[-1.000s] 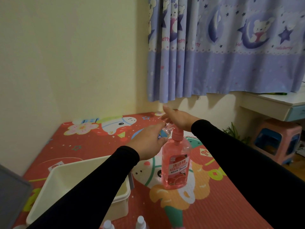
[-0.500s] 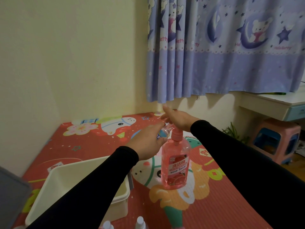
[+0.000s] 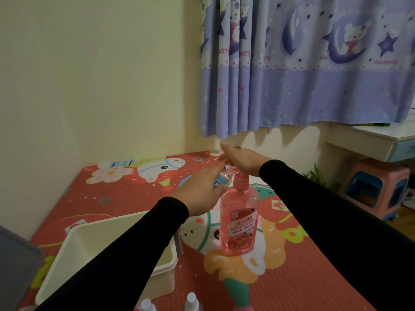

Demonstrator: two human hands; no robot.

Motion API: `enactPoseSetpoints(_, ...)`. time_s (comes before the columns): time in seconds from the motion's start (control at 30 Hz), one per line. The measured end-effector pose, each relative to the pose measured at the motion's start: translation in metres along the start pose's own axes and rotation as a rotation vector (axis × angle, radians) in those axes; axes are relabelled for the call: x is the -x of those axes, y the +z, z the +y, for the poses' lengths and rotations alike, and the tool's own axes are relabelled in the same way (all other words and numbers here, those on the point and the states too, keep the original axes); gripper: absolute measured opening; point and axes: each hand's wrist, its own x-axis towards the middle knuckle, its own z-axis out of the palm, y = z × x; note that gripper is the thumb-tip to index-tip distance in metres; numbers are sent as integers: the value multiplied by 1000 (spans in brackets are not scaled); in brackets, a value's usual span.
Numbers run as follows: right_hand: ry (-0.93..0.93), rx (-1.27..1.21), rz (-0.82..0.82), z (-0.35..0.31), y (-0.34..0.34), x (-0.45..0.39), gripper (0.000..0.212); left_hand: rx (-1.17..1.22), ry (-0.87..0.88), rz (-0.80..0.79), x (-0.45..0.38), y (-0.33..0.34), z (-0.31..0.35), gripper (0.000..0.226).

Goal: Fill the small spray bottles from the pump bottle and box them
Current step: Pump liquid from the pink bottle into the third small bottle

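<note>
Both hands meet over the mat: my left hand (image 3: 199,194) grips a small clear spray bottle (image 3: 223,178) at the pump's spout, my right hand (image 3: 241,160) lies flat and open on the pink pump bottle (image 3: 239,223), upright beside a cream box (image 3: 94,241).

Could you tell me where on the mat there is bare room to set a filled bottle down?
Bare mat lies right of the pump bottle, and far-left between the wall and the white box. Crowded: near edge, by the capped bottles.
</note>
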Motion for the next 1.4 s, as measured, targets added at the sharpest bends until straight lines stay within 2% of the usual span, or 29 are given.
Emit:
enactPoseSetpoints(0.07, -6, -43, -13, 3, 5, 0, 68, 2, -20, -14, 0, 4, -1, 49)
enactPoseSetpoints(0.23, -21, -11, -16, 1, 2, 4, 70, -18, -22, -28, 0, 3, -1, 48)
enactPoseSetpoints(0.4, 27, 65, 28, -6, -7, 3, 100, -28, 8, 12, 1, -6, 5, 54)
enactPoseSetpoints(0.53, -26, -15, 12, 2, 3, 2, 72, -8, -14, -3, 1, 2, 2, 46)
enactPoseSetpoints(0.73, -24, -7, -14, 1, 3, 3, 70, -16, -35, -30, 0, 4, -1, 44)
enactPoseSetpoints(0.93, 24, 51, 39, -4, -6, 2, 98, -8, -5, -4, -1, -4, 2, 56)
enactPoseSetpoints(1.07, -13, -16, 12, 4, 4, -1, 72, 13, -29, -14, -3, 6, -5, 47)
enactPoseSetpoints(1.2, -9, -21, 0, 5, 5, -2, 70, 9, -42, -24, -2, 7, -7, 49)
enactPoseSetpoints(1.27, 4, -9, 10, 1, 1, 0, 75, 3, -32, -25, -3, 4, -5, 53)
enactPoseSetpoints(1.4, 20, 31, 45, -6, -7, 1, 101, -2, -6, 4, -2, -4, 1, 57)
